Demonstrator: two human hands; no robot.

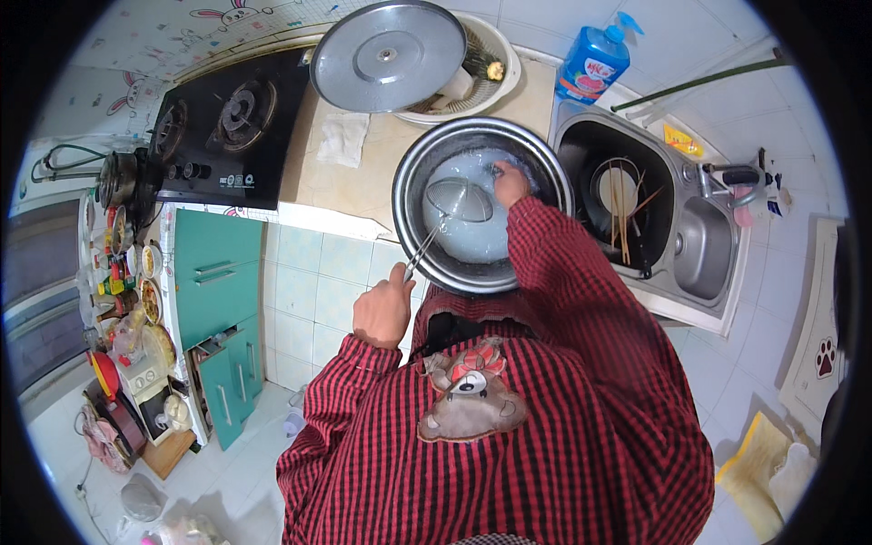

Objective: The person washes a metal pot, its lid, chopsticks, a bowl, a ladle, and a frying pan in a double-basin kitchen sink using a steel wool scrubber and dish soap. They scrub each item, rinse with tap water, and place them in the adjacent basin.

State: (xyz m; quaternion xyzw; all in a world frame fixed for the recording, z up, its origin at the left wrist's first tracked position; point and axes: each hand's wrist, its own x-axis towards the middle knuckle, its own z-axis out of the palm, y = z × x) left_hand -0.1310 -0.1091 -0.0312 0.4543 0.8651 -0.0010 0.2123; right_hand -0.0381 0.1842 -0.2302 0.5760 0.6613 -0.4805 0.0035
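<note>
A large metal pot (pixel 409 252) holds cloudy, sudsy water (pixel 463 248). My left hand (pixel 383 306) grips the handle of a wire-mesh strainer (pixel 458 199) at the pot's front left rim. The strainer's mesh bowl lies inside the pot, at or just over the water. Inside the pot's right side, my right hand (pixel 511 184) reaches down to the water, with the forearm crossing the rim. Its fingertips are partly hidden, and a small dark patch shows beside them; whether they hold anything is unclear.
Behind the pot, a round metal lid (pixel 388 54) leans over a plastic basket (pixel 507 71) with vegetables. A white cloth (pixel 343 139) lies on the counter, left of it a gas stove (pixel 225 129). At right, the sink (pixel 569 146) holds a pan and chopsticks; a blue pump bottle (pixel 591 65) stands behind.
</note>
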